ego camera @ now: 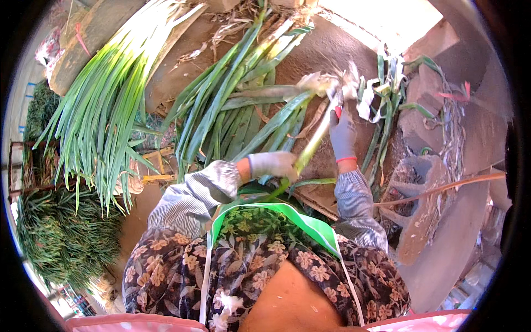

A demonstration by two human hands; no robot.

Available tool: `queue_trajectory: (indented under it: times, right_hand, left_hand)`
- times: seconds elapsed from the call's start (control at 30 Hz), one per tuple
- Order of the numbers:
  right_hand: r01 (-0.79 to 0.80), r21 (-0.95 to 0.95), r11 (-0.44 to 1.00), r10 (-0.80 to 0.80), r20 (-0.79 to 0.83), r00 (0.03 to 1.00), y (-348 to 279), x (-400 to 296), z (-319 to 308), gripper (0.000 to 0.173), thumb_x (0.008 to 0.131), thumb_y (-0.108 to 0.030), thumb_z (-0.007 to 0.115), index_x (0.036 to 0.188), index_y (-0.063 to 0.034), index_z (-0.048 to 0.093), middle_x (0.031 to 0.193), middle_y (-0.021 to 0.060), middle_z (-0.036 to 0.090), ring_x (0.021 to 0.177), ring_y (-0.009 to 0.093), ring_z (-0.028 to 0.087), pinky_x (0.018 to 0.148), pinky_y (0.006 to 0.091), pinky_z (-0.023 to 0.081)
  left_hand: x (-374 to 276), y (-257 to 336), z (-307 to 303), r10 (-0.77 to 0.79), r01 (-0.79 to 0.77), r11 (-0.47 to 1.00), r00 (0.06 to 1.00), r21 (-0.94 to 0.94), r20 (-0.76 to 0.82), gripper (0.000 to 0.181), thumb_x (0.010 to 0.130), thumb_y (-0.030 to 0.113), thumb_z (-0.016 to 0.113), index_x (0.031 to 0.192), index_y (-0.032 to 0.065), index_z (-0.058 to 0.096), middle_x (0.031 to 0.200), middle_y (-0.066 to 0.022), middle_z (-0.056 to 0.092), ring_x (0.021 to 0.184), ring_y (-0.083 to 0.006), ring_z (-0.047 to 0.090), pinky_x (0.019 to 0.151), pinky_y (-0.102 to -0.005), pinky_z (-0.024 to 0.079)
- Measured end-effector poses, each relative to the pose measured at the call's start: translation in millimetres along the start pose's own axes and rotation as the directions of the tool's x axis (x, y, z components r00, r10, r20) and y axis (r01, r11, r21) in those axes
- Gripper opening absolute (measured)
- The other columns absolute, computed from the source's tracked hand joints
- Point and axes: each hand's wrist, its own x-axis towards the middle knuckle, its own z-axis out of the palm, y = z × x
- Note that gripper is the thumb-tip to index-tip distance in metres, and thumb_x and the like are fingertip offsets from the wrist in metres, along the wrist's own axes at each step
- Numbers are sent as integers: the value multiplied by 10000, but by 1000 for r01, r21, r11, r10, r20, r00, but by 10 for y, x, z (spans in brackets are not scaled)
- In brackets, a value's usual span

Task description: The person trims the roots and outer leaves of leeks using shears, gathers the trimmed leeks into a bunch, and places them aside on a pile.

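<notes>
My left hand (273, 164), in a pale glove, grips a large green onion (317, 132) around its light green middle. The stalk slants up and right from that hand toward its pale root end. A grey-purple glove covers my right hand (344, 135), which is closed around the red handle of a small knife (338, 110). The blade is near the onion's root end, where blur and loose husk hide any contact. Beside my left hand lies a heap of untrimmed green onions (232, 112), leaves toward me. Peeled outer leaves (386, 89) hang right of the knife.
A bundle of cleaner green onions (112, 99) rests on a board at the upper left. More bundled greens (68, 236) are stacked at the lower left. A dirty hollow block (419, 211) stands at the right, near a thin brown strip (448, 187).
</notes>
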Motion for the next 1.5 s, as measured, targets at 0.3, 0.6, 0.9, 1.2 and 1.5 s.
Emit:
queue_trajectory:
  times: [0.3,0.6,0.9,1.2,1.5]
  right_hand:
    - [108,68,992,-121,232,965,-701,-233,187,548,953,-312,589,1396,-29,433,1069,234,646,883,410,672,739,517,539]
    - [166,160,973,-205,268,941,-1606,-150,510,550,964,-302,583,1417,-23,442,1056,222,655,904,412,656,740,497,527]
    - [205,90,975,-221,232,947,-1428,-506,744,615,929,-290,622,1429,-10,401,1060,223,631,857,400,662,704,478,541]
    - [173,22,985,-171,318,933,-1582,-451,791,625,938,-308,614,1432,-9,374,1057,226,621,884,399,664,723,482,550]
    - [118,-189,975,-101,95,990,-1312,1236,1386,539,980,-374,520,1328,35,471,920,210,676,801,368,703,703,454,570]
  left_hand:
    - [-86,-859,-1856,161,479,826,302,296,-940,425,799,241,681,1153,40,560,1205,-193,579,1124,-404,577,961,-477,474]
    - [-184,-773,-1672,129,533,761,434,370,-892,356,755,41,632,1098,-19,557,1147,-229,556,1005,-411,637,847,-487,545]
    - [-114,-1017,-1168,292,192,901,396,389,-871,421,787,129,684,1176,-1,590,1169,-234,530,1079,-418,565,892,-483,501]
    - [-191,-1184,-1216,278,62,942,401,329,-873,396,830,167,661,1223,116,663,1235,-229,552,1155,-430,525,981,-485,438]
    - [-270,-1052,-1326,233,79,950,467,303,-853,480,765,237,761,1223,132,662,1197,-218,570,1115,-417,566,926,-485,475]
